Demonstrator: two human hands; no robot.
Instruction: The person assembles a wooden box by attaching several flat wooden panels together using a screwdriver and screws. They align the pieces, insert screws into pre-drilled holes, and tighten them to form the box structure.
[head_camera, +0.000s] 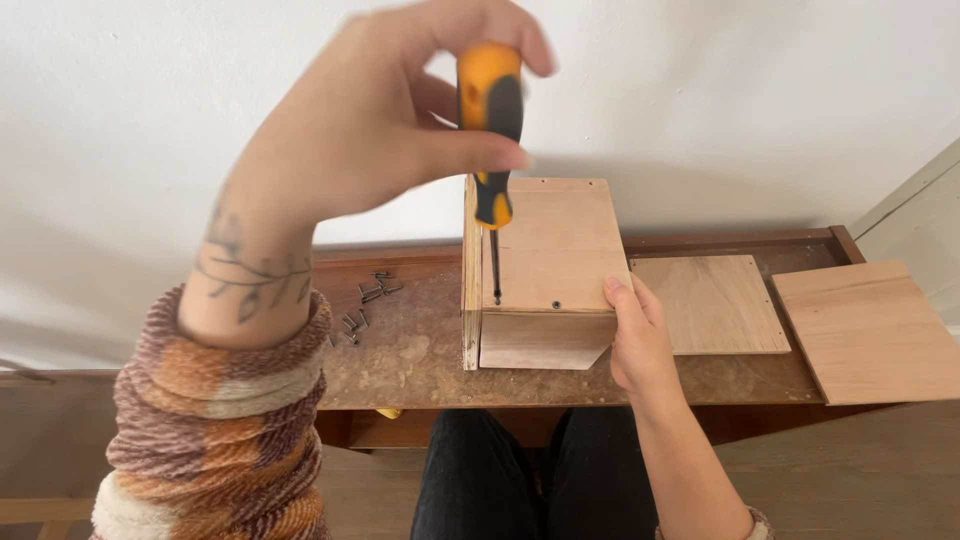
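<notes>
My left hand (370, 130) is raised high and grips the orange and black handle of a screwdriver (490, 130). The tool stands upright with its tip on the near left corner of a plywood box's (550, 260) top panel. My right hand (635, 335) presses against the box's near right edge, fingers flat on the side, steadying it. A small screw hole shows near the front right of the top panel. The left sleeve is a striped knit in brown, orange and cream.
The box rests on a worn wooden bench (420, 350) against a white wall. Several small dark screws (362, 305) lie left of the box. Two loose plywood panels (715, 300) (870, 330) lie to the right. My dark-trousered legs are below the bench edge.
</notes>
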